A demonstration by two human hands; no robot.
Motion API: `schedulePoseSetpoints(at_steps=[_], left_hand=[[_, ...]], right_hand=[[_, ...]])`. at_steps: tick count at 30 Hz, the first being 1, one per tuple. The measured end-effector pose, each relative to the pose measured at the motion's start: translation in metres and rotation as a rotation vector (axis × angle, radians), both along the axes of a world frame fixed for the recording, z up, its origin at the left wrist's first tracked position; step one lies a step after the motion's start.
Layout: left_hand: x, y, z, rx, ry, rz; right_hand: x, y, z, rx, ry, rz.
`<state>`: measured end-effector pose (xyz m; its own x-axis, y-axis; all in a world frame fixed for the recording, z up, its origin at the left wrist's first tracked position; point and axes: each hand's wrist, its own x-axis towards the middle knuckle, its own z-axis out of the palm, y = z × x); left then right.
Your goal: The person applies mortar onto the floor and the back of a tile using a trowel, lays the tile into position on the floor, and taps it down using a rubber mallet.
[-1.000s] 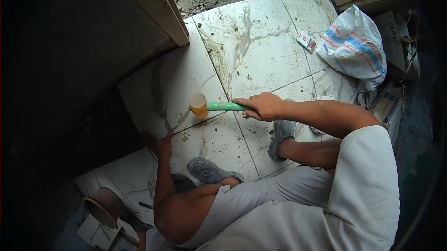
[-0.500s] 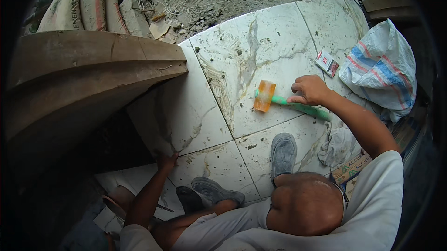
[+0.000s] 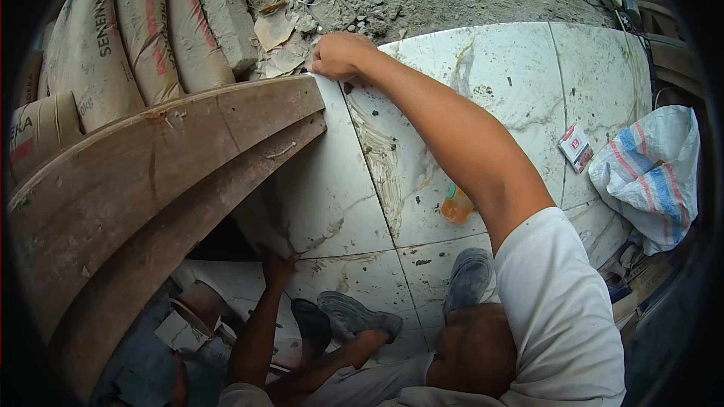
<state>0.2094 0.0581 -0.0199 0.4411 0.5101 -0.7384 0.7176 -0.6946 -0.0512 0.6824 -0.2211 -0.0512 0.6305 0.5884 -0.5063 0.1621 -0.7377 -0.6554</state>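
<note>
My right arm reaches across to the far end of a white marbled tile. There my right hand has its fingers curled on the tile's corner, beside the tip of a brown curved board. At the near edge of the same tile, my left hand has bent fingers against the joint; its fingertips are partly hidden. A mallet with an orange head lies on the tiles to the right, most of its green handle covered by my right arm. Wet grey smears run along the tile's right joint.
Brown stepped boards curve along the left. Cement bags and rubble lie beyond. A small red-and-white pack and a woven sack sit at right. A bucket stands lower left, below a dark gap.
My right hand has let go of the mallet's handle and moved left and away to the tile's far corner. My left hand stays at the near edge. The view has shifted.
</note>
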Motion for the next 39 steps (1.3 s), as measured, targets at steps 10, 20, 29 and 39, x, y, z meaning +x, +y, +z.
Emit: schedulePoseSetpoints(at_steps=[10,20,29,39], left_hand=[[-0.003,-0.003,0.002,0.044,-0.062,0.024],[0.003,-0.012,0.005,0.063,-0.091,0.070],[0.004,-0.018,0.005,0.054,-0.177,0.081],[0.002,-0.017,-0.001,0.071,-0.261,0.049]], right_hand=[[0.007,0.001,-0.004,0.022,0.027,0.095],[0.007,-0.002,-0.013,0.111,-0.109,0.170],[0.009,-0.005,-0.024,0.213,-0.160,0.192],[0.017,-0.002,-0.031,0.117,-0.175,0.243]])
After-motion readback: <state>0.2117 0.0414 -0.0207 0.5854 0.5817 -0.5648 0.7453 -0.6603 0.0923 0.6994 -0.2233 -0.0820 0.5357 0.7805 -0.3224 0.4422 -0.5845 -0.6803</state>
